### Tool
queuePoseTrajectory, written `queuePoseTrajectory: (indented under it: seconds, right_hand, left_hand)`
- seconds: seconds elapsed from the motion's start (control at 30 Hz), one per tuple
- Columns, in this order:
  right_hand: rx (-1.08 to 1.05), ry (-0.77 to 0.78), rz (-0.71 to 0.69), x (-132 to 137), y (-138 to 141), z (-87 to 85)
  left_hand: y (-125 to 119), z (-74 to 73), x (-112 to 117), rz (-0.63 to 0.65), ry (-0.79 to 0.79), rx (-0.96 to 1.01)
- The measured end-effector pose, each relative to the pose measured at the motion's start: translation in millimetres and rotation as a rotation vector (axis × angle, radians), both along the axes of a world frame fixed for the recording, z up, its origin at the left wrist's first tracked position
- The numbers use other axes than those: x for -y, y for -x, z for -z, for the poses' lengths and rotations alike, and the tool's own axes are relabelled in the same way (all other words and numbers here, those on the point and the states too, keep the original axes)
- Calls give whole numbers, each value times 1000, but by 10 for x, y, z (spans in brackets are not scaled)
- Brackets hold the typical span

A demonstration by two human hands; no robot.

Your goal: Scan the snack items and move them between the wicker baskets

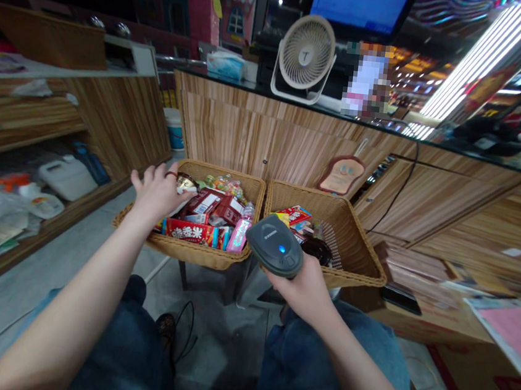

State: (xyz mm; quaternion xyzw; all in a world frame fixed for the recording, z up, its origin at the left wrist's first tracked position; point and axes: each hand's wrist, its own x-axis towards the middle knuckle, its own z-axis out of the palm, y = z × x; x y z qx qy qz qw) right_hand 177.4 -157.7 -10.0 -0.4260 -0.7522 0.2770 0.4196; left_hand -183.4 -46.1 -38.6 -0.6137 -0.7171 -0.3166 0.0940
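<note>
My right hand (306, 282) is wrapped round a grey barcode scanner (275, 244) with a blue light on top, held between two wicker baskets. My left hand (158, 192) reaches into the left basket (198, 252), its fingers curled on a small item with a white and dark wrapper (185, 183). The left basket is full of snack packs: red boxes (210, 204), a pink bottle (241, 229), bags of sweets. The right basket (353, 242) holds only a few packs (294, 215) at its left end.
Both baskets stand on low stools in front of a wooden counter (294, 143) with a white fan (305, 56) and a monitor (359, 4) on top. Shelves with containers run along the left. Cardboard boxes and papers (423, 280) lie at right. My knees are below.
</note>
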Motion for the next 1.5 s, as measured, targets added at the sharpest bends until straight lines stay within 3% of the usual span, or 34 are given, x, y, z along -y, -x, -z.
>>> queuePoseTrajectory:
  seconds: [0.13, 0.27, 0.33, 0.43, 0.57, 0.67, 0.83, 1.03, 1.17, 1.33, 1.4, 1.5]
  right_hand:
    - [7, -46, -96, -138, 109, -111]
    - [-1, -77, -124, -204, 143, -64]
    - [2, -48, -95, -195, 128, -5]
    - [-2, -23, -93, -167, 109, 51]
    - [-25, -23, -85, -159, 111, 43]
    - [-34, 24, -86, -186, 124, 19]
    - [-103, 115, -185, -291, 207, -59]
    - [-83, 339, -266, -380, 371, -184]
    - [-158, 417, -308, -294, 396, -112]
    - [-156, 468, -308, -162, 354, 27]
    - [-147, 451, -308, -144, 355, 37]
    - [-157, 427, -331, -139, 372, 18]
  left_hand:
    - [83, -135, -246, 44, 239, -203]
    - [8, -453, -175, -8, 363, -310]
    - [-30, -608, -41, -53, 306, -257]
    - [-37, -730, 146, -85, 69, -144]
    - [49, -658, 226, -33, -292, 53]
    - [137, -527, 229, 85, -388, 177]
    - [347, -359, 339, 337, -201, 237]
    - [618, -352, 471, 352, -9, 472]
    - [720, -374, 560, 399, 41, 537]
    - [920, -433, 704, 495, 280, 259]
    - [961, -453, 712, 522, 258, 151]
    - [906, -461, 672, 532, 104, 60]
